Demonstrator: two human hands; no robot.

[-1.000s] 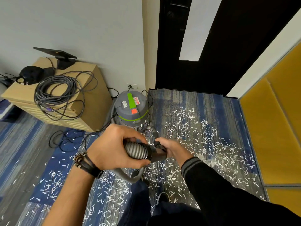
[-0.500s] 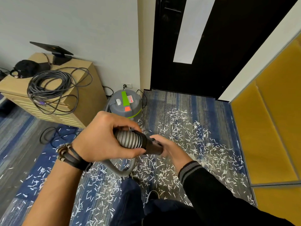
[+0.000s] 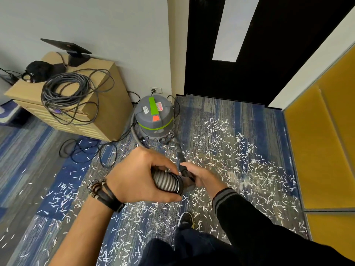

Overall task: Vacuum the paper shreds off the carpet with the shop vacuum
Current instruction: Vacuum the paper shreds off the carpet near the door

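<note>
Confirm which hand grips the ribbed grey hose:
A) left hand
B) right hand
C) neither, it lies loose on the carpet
A: the left hand, the one with the wrist bands, wraps around the ribbed grey hose, while the right hand holds the black wand just ahead of it.
</note>
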